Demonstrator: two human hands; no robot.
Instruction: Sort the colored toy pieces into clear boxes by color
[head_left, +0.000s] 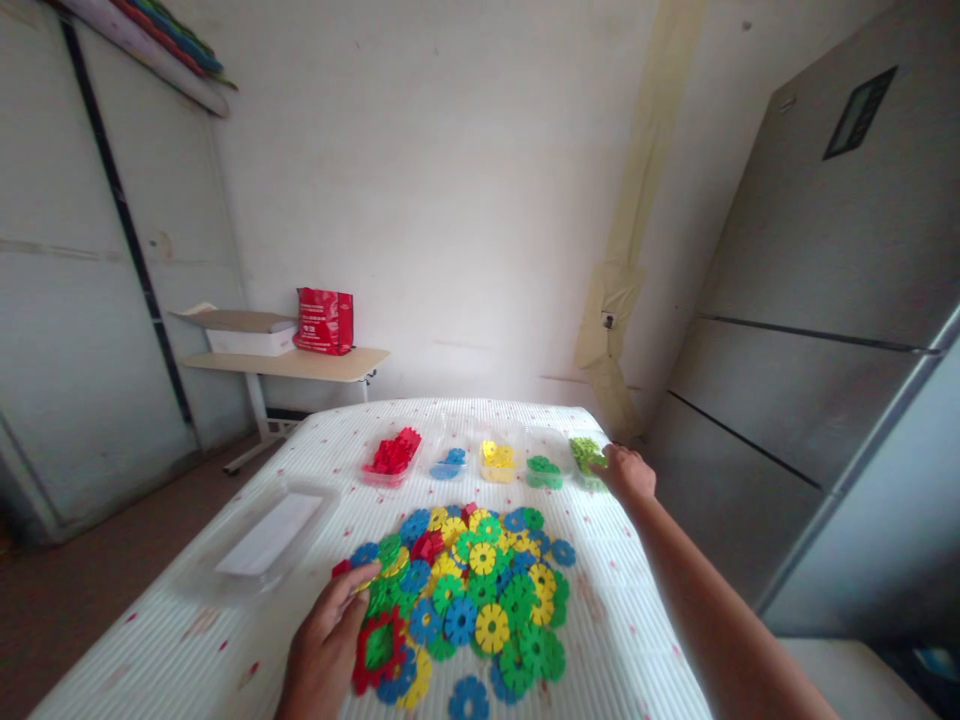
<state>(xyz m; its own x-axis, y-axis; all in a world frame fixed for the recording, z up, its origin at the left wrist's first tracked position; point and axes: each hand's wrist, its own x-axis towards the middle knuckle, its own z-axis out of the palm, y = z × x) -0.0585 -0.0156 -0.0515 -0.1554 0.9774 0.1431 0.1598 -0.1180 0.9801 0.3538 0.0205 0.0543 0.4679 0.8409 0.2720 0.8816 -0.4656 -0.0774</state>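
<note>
A heap of flat plastic gear-shaped discs in green, yellow, blue and red lies on the white striped table cover. My left hand rests at the heap's left edge, fingers stretched over a yellow and a red disc. My right hand reaches far right to the light-green tray, fingers curled at its pieces; what they hold is hidden. Clear trays stand in a row at the back: red pieces, blue pieces, yellow pieces, dark green pieces.
A clear lidded box with white paper inside sits left of the heap. Behind the table stands a small wooden side table bearing a red bag and a white box. A grey refrigerator fills the right.
</note>
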